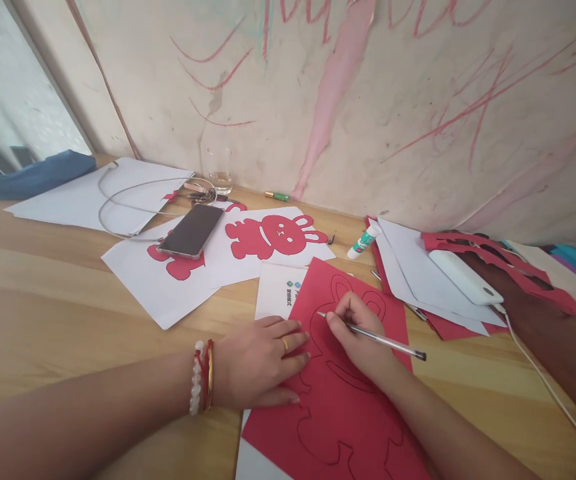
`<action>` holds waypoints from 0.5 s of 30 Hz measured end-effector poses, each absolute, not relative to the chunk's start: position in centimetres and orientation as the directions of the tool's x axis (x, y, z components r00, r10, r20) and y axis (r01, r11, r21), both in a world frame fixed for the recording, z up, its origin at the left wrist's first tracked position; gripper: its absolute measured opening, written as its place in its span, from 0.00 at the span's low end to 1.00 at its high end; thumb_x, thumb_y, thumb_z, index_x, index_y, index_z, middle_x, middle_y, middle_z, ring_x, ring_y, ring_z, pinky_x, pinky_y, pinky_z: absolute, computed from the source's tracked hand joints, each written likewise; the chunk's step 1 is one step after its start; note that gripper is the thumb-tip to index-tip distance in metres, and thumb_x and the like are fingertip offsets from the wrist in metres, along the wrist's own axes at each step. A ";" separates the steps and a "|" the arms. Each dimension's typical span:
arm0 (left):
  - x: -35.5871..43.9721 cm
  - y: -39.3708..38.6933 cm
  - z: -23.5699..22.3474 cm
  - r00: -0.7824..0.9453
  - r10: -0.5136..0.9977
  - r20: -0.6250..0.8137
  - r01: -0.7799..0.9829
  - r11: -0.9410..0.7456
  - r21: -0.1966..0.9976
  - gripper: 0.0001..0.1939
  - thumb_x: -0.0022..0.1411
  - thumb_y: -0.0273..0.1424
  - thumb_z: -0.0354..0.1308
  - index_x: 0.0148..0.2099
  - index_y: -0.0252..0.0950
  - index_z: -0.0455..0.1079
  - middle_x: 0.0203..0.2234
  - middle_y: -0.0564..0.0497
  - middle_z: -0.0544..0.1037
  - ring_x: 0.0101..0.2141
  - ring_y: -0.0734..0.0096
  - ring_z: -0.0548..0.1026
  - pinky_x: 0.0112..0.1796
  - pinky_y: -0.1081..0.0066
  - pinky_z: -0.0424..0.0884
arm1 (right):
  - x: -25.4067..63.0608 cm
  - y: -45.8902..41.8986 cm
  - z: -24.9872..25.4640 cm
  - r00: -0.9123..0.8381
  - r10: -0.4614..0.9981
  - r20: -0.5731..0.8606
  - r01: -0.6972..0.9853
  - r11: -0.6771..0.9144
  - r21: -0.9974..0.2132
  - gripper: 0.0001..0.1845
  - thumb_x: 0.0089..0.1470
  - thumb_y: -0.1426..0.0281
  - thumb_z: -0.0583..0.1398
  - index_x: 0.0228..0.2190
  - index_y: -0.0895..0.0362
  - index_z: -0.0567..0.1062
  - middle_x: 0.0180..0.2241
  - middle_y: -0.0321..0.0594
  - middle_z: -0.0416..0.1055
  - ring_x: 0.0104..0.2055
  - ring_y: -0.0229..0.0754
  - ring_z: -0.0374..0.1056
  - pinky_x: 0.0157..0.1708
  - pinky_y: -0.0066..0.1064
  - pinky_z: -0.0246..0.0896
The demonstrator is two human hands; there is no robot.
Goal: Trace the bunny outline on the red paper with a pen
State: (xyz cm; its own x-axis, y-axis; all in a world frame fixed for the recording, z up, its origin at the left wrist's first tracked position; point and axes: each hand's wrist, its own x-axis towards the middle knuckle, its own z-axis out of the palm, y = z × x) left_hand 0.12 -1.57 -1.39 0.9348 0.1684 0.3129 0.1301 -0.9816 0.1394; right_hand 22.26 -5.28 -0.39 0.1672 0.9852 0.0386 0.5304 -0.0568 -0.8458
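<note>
Right hand grips clear black-ended pen; left hand flat on uncut red paper. Dark rabbit outline looks mostly drawn, ears toward one o'clock.

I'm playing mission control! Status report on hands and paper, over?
Left hand resting on red paper. Right hand holding pen. Rabbit outline drawn on it. Phone and glue off the paper.

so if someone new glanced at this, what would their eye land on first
Probably the bright red sheet at lower centre, bearing a rabbit-like outline, with the left hand resting at its left side and the right hand holding a pen over it. Next, the red paper rabbit on white paper beyond the hands, and the red scrawls across the wall behind.
</note>
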 end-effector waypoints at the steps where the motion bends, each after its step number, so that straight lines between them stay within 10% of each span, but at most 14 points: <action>1: 0.1 -1.5 -1.4 0.932 0.172 0.319 0.130 -0.980 0.147 0.23 0.66 0.45 0.52 0.52 0.31 0.70 0.51 0.39 0.73 0.52 0.51 0.68 0.51 0.56 0.66 | 22.3 -5.3 -0.5 0.175 0.984 0.033 0.542 -0.068 -0.838 0.14 0.50 0.67 0.59 0.22 0.52 0.57 0.18 0.27 0.53 0.20 0.34 0.50 0.20 0.27 0.48; 15: 0.3 -1.2 -0.5 0.930 0.224 0.292 0.153 -0.957 0.247 0.15 0.68 0.31 0.47 0.49 0.36 0.73 0.49 0.45 0.74 0.51 0.58 0.69 0.50 0.60 0.66 | 22.7 -5.0 -1.0 0.165 0.986 0.017 0.574 -0.082 -0.815 0.14 0.52 0.66 0.57 0.23 0.52 0.56 0.18 0.27 0.53 0.20 0.35 0.50 0.20 0.27 0.48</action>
State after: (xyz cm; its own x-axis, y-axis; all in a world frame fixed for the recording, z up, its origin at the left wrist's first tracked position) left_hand 0.34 -1.23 -0.52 0.9299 0.2238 0.2919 0.1528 -0.9569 0.2468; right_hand 22.73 -4.99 -1.04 0.1648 0.9862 0.0167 0.5740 -0.0821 -0.8147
